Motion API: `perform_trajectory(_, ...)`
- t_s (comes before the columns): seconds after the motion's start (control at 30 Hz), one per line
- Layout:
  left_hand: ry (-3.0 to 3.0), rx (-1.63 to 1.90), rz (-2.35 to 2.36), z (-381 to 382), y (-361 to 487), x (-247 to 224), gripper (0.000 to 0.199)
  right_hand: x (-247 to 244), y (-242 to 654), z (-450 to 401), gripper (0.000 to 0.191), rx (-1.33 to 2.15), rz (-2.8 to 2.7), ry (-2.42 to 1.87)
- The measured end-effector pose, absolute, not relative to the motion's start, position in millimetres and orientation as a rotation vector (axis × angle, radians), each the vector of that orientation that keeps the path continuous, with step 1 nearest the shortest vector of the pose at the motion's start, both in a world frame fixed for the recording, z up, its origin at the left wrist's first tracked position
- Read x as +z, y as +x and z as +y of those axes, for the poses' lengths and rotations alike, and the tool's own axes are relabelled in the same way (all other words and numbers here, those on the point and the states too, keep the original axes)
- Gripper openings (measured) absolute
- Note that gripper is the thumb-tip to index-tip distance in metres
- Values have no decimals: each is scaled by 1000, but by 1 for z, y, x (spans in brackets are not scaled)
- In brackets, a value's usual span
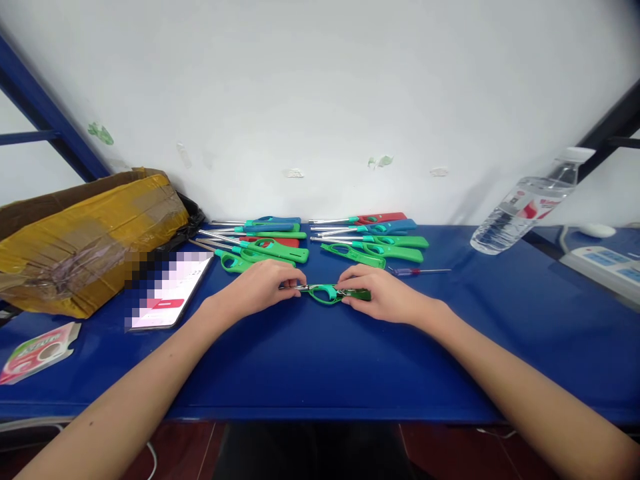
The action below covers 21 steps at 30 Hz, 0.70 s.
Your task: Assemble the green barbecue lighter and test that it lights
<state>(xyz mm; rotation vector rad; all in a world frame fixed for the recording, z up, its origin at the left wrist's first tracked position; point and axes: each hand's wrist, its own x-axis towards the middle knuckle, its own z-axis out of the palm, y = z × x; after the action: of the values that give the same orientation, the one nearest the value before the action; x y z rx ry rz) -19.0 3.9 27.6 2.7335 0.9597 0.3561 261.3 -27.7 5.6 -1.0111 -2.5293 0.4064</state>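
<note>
A green long-nosed gas lighter (324, 293) lies level between my hands, low over the blue table. Its metal tube is pinched in the fingers of my left hand (270, 283). My right hand (373, 290) closes on its dark green handle, with the teal trigger showing between both hands. Part of the handle is hidden by my right fingers. Just beyond my right hand lies a green piece of lighter casing (353, 254), next to a screwdriver (420, 271) with a clear purplish handle.
Several lighters in blue, red and green lie in a left group (280, 251) and a right group (395, 241) by the wall. A taped carton (95, 240), a phone (170, 293) and a cardboard piece (40, 351) are leftward. A water bottle (525, 207) and a power strip (605, 267) stand right.
</note>
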Motion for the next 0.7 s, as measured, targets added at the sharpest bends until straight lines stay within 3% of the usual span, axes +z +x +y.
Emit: perform_trajectory(0.7, 3046, 528, 707, 13, -23, 12, 16, 7, 262, -25, 25, 489, -2532, -1037)
